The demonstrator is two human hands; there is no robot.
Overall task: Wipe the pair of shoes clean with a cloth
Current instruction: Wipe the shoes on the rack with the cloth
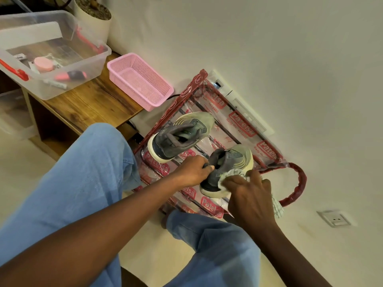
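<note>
2 grey fabric shoes [178, 139], nubbly white cloth [230, 175]

The shoes [180, 135] were grey and pale green, the basket [141, 81] pink, the bag [244, 125] red-printed.

We see warm, even indoor light with soft shadows. Glare on the plastic sheet [232, 129]. Strong wide-angle bend at the edges; forearms near the lens are slightly soft.
</note>
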